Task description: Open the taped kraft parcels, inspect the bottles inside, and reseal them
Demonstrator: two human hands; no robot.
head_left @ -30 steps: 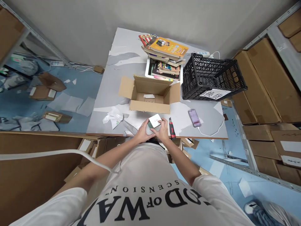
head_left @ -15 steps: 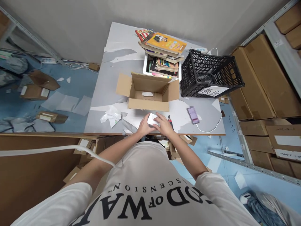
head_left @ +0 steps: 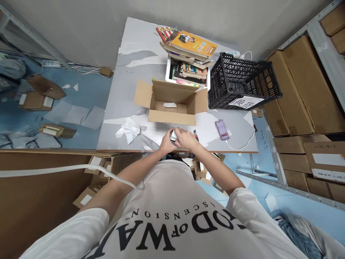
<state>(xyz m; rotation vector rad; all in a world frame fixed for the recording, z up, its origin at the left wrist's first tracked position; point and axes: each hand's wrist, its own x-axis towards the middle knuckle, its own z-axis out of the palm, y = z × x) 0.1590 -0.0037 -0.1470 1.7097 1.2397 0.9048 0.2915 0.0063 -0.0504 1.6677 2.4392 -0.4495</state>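
At the near edge of the grey tabletop point(head_left: 129, 72), the person's two bare hands meet over a small flat white packet with a dark green underside point(head_left: 173, 134). The left hand point(head_left: 167, 142) is curled round its near-left corner, and the right hand point(head_left: 185, 138) lies closed over its top, so only a sliver of white and green shows between them. Both hands grip that one packet, which sits low, at or just above the surface; I cannot tell if it rests on it.

Just beyond the hands stands an open brown cardboard box point(head_left: 172, 104), flaps spread, with a white slip lying on its floor. To the left lies a crumpled white plastic wrapper point(head_left: 128, 130). Just right of the right hand a red-and-black utility knife point(head_left: 195, 134) lies on the tabletop, and further right a purple phone point(head_left: 222, 129) on a white cable. Behind the box a stack of paperback books point(head_left: 188, 54) leans in a white tray, beside a black plastic crate point(head_left: 242, 84) with a paper label.

To my eye the step in hand is working the packet itself, pressing or turning it between both palms. If it is bound for the box, the next move calls for a firm two-handed hold, a short lift forward over the near wall, and a flat set-down inside.
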